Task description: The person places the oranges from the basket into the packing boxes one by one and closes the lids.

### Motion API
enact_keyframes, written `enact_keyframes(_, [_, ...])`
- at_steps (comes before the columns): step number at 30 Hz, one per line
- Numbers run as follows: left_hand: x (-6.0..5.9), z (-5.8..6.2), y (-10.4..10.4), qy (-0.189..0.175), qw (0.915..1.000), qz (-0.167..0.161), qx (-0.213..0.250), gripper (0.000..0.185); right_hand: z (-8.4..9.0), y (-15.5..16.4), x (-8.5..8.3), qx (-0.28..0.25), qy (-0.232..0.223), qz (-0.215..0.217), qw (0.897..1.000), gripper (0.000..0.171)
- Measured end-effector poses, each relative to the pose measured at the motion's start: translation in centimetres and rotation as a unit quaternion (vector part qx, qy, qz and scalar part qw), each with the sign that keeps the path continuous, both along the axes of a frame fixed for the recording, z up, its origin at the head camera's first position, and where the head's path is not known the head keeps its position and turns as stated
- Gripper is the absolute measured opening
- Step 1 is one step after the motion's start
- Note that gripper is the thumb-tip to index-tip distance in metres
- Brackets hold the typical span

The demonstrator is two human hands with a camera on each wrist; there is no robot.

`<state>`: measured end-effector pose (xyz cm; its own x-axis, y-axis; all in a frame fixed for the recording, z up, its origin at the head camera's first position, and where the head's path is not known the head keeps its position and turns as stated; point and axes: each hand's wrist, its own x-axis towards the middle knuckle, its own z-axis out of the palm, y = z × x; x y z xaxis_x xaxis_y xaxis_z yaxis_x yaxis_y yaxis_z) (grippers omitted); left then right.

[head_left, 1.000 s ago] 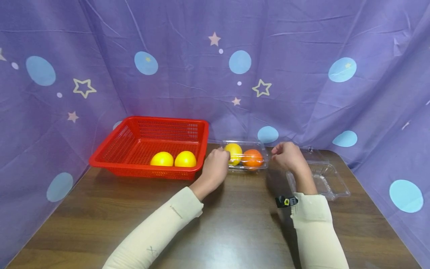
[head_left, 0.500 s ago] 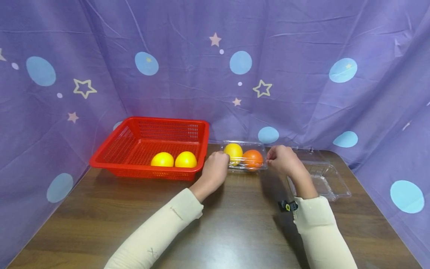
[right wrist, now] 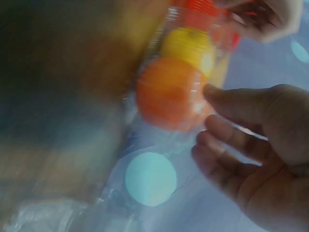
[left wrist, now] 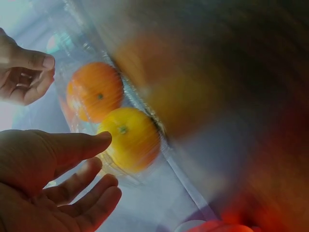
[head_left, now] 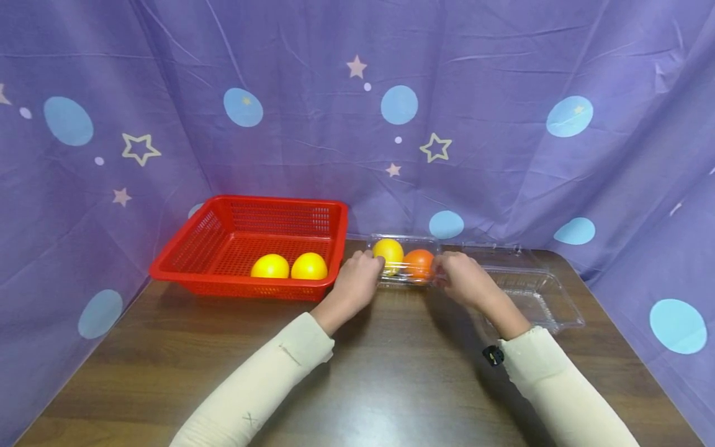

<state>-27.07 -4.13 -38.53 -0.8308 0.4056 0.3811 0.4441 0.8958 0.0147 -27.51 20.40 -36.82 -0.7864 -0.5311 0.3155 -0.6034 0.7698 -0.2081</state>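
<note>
A purple curtain printed with stars and pale blue dots is hanging behind a dark wooden table (head_left: 391, 372), closing it in on three sides. At the far middle of the table a clear plastic clamshell box (head_left: 404, 280) is sitting, holding a yellow fruit (head_left: 388, 251) on its left and an orange fruit (head_left: 419, 262) touching it on the right. The left hand (head_left: 357, 280) is resting against the box's left end; the left wrist view is showing its fingers loosely bent, the thumb lying toward the yellow fruit, so its grip is open and closing on nothing. The right hand (head_left: 460, 279) is reaching to the box's right end; in the right wrist view its fingers are spread and only lightly curved just beside the orange fruit, so that grip also is open, and whether the fingertips are touching the plastic cannot be told through the blur. The risk here is looking like a slip: the thin, slick box is likely flexing under an uneven squeeze from the two ends, which could be popping it apart or tipping it so the round fruits are rolling out over the table. Left of the box a red mesh basket (head_left: 190, 261) is holding two more yellow fruits (head_left: 270, 266) side by side, and to the right a second clear clamshell (head_left: 550, 298) is lying open with nothing visible inside.
</note>
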Motion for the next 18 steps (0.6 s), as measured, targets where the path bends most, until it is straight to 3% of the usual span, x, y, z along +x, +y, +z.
enact_keyframes(5, [-0.2, -0.5, -0.1, 0.027, 0.9991, -0.007, -0.033, 0.014, -1.0, -0.1, -0.2, 0.021, 0.058, 0.039, 0.997, 0.021])
enact_keyframes(10, [-0.5, -0.8, 0.0, 0.052, 0.9962, -0.018, -0.067, 0.019, -1.8, 0.1, -0.5, 0.055, 0.115, 0.050, 0.991, 0.028])
enact_keyframes(18, [-0.9, -1.4, -0.2, 0.098, 0.9893, -0.052, -0.095, 0.018, -2.4, 0.1, -0.8, 0.106, 0.213, 0.087, 0.967, 0.035])
